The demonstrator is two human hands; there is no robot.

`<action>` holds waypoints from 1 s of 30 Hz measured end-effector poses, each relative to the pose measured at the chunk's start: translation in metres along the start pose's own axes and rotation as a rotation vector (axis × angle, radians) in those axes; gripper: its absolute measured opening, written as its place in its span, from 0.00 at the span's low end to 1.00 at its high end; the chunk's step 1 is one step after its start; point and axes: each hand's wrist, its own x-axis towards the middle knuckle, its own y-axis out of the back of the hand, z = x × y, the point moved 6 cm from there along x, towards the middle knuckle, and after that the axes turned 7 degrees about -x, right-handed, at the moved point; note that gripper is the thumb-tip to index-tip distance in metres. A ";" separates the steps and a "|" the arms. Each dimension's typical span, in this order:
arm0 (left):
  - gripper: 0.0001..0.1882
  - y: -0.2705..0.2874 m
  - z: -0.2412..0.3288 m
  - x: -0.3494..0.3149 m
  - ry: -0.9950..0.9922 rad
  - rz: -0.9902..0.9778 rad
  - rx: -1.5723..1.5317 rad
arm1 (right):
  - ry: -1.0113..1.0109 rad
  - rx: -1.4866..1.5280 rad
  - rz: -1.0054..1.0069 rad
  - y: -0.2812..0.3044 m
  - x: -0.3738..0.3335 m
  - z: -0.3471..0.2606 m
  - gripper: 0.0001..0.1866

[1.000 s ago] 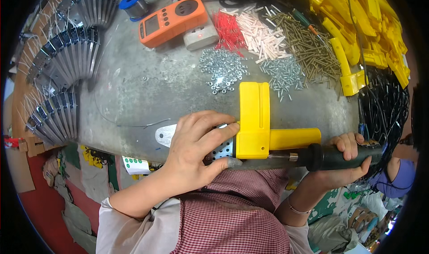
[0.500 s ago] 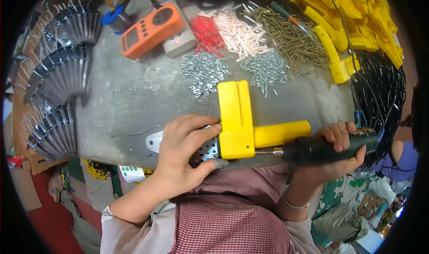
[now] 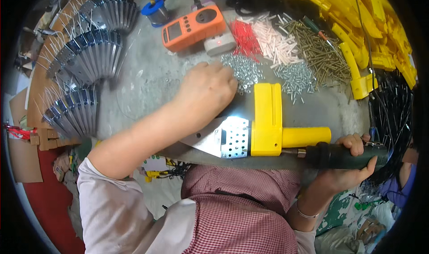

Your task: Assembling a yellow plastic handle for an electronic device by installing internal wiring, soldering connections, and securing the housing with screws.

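My right hand [image 3: 357, 158] is wrapped round a dark green electric screwdriver [image 3: 330, 156]. Its shaft points left, and the tip meets the lower right side of a yellow plastic housing [image 3: 268, 120] with a handle-like stub. From the housing's left side sticks a metal plate [image 3: 234, 137] with rows of holes, lit brightly and tapering to a point. My left hand [image 3: 208, 91] is off the plate, at the left edge of a pile of small silver nuts [image 3: 246, 73]. Its fingers are curled; their tips, and anything in them, are hidden.
Heaps of silver screws [image 3: 297, 77], brass-coloured long screws [image 3: 328, 60], white tubes [image 3: 275, 42] and red tubes [image 3: 246, 39] lie behind. An orange meter [image 3: 194, 28] stands at the back. Fanned metal plates with wires [image 3: 91, 57] line the left; yellow housings [image 3: 357, 17] fill the far right.
My left hand has let go of the plate and housing and moved up to the nuts. My right hand still holds the screwdriver at the housing. The whole view has shifted.
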 end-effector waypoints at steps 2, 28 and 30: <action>0.05 0.003 -0.006 -0.003 0.042 0.112 -0.061 | -0.018 0.026 -0.022 0.004 0.000 0.000 0.20; 0.09 -0.002 0.056 -0.069 0.283 0.394 -0.847 | -0.041 0.067 -0.030 -0.002 0.004 0.006 0.19; 0.09 -0.002 0.055 -0.069 0.280 0.393 -0.843 | -0.029 0.045 -0.035 -0.003 0.004 0.005 0.19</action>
